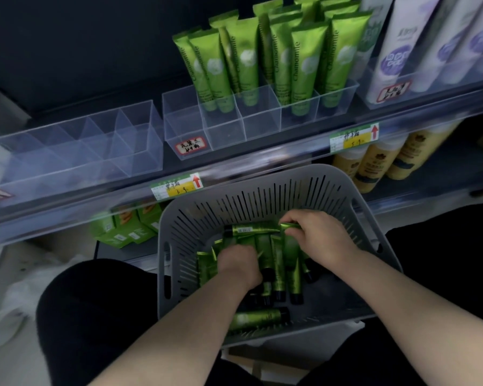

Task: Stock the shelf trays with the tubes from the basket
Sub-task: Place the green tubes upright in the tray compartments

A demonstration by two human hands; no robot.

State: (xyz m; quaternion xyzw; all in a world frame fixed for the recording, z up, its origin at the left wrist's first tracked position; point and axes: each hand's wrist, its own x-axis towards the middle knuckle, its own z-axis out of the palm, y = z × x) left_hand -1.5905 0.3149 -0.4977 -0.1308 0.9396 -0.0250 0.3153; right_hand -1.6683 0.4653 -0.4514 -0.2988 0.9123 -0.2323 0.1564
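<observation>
Down in the grey slotted basket (221, 207) between my knees, my right grip (318, 235) is pinching the flat crimped end of one green tube (290, 225) between thumb and fingers. My left grip (236, 264) is curling down into the loose tubes (276, 268); its fingers are buried, so I cannot tell what they are closing on.

I am judging the job as roughly half done. Standing tubes (307, 59) are filling the back cells of the right tray (223, 126), but its front cells are holding nothing, and neither is the left tray (95, 140).

Both trays are showing clear, hard-walled plastic. Many tubes are lying in the basket, glossy metallic green, flattened toward the crimp, with round black caps.
</observation>
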